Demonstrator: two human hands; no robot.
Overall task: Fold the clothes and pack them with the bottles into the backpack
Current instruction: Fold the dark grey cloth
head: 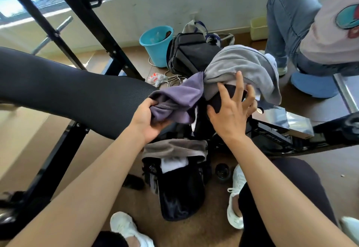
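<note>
My left hand (148,119) grips a bunched purple garment (178,99) at the end of a black padded bench (68,89). My right hand (232,108) has its fingers spread and presses against a dark garment (221,99) under a light grey garment (242,66) heaped on top. Below my hands an open black backpack (180,192) stands on the floor, with a white cloth (173,164) and a brownish-grey garment (174,147) at its mouth. A dark bottle (222,171) stands on the floor right of the backpack.
Black metal frame bars (93,23) rise behind the bench. A turquoise bucket (157,44) and another black bag (190,52) sit by the wall. A person in jeans (287,23) sits at the far right on a blue stool (312,85). My white shoes (236,196) flank the backpack.
</note>
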